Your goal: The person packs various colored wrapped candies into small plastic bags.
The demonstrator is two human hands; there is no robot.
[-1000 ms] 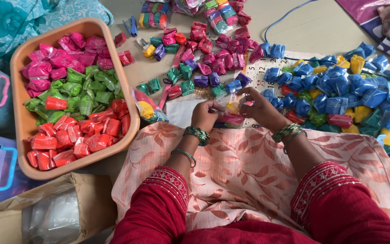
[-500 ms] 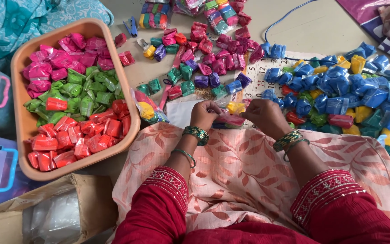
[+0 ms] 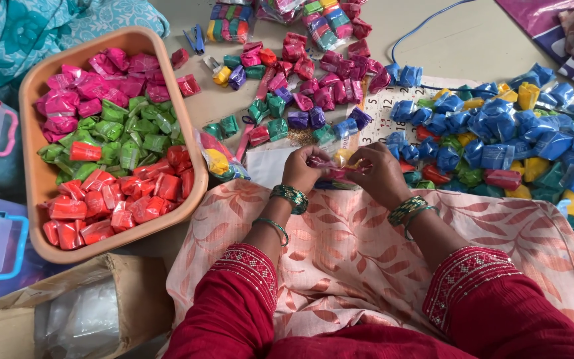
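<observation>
Two hands meet at centre frame now, closer than 1 s ago: then the right hand (image 3: 381, 174) was out at abt 1 o'clock among the loose packets, half a sec ago it had drawn back w/ something, and now both work one pink packet (image 3: 335, 171) between them. To my eye that reads as a fresh piece picked up and being twisted or folded, not yet put down.

L to R: tub (image 3: 34, 199) at 9 o'clock, peach plastic, holds finished packets in bands – pink at top, green mid, red at bottom; unchanged over the sec. Left hand (image 3: 303, 169), grip pinched on the packet's left end, green bangles at wrist. Packet itself: small, pink, crinkly shiny wrap, stretched sideways between the two hands, just above the edge of the peach floral cloth (image 3: 353, 259) on the lap; mostly hidden by fingers, so can't tell if ends are sealed. Right hand's grip pinches the other end, fingers curled over.

Further right at 2–3 o'clock, blue pile (image 3: 533, 139) on the floor w/ some yellow and green mixed in; mixed purple/pink/green ones at 12 o'clock.
</observation>
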